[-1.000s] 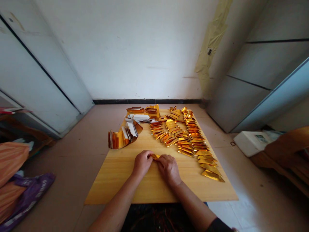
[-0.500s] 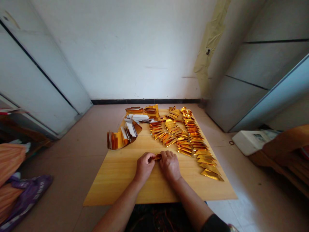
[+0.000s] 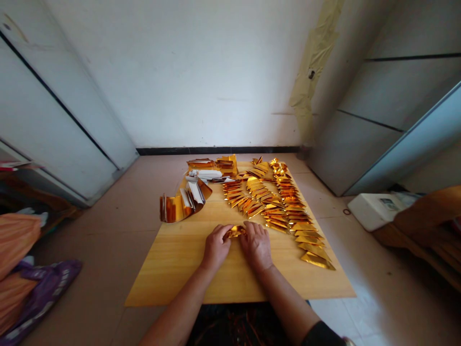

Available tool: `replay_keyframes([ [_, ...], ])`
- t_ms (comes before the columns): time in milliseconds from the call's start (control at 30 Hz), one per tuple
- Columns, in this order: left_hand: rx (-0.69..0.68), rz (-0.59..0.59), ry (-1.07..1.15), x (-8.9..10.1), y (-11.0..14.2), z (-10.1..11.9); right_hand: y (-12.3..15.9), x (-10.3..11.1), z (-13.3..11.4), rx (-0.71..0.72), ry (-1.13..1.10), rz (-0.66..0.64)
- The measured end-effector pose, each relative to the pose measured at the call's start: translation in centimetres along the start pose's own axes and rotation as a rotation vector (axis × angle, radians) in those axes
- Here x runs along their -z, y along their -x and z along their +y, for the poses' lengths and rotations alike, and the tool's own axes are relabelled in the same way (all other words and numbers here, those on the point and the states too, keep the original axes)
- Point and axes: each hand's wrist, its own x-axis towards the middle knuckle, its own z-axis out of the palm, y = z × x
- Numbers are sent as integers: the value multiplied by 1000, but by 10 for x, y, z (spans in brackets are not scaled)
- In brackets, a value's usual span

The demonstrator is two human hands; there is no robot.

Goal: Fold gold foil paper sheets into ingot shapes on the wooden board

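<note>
Head camera: left hand [image 3: 217,246] and right hand [image 3: 256,244] pinch opposite ends of the folded gold-foil paper [image 3: 236,231] between them, neither nearer; its long axis runs roughly parallel to the near edge of the tabletop [image 3: 165,274].

Left hand [image 3: 217,246] curled near right hand [image 3: 257,246]; forearms [image 3: 193,290] slanting inward.

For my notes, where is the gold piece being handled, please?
Below centre in the head view, the gold piece is between left hand and right hand, over the table.

Free tabletop [image 3: 169,269] beside the left hand [image 3: 217,245]; gold pieces [image 3: 290,202] an obstacle rightward.
</note>
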Motion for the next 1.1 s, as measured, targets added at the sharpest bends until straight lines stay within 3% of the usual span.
replay_keyframes([
  [167,-6,14,100,3,1,-2,-1,-1,5,-2,-122,-47],
  [333,-21,8,126,7,2,1,-1,-5,9,-19,-260,-14],
  [500,-74,6,50,6,1,1,-2,-5,8,4,-138,1],
  [767,-173,-112,-292,6,-1,-4,-1,2,2,56,34,-60],
  [1100,-249,-173,-383,12,-6,-5,5,-1,6,-6,33,-53],
])
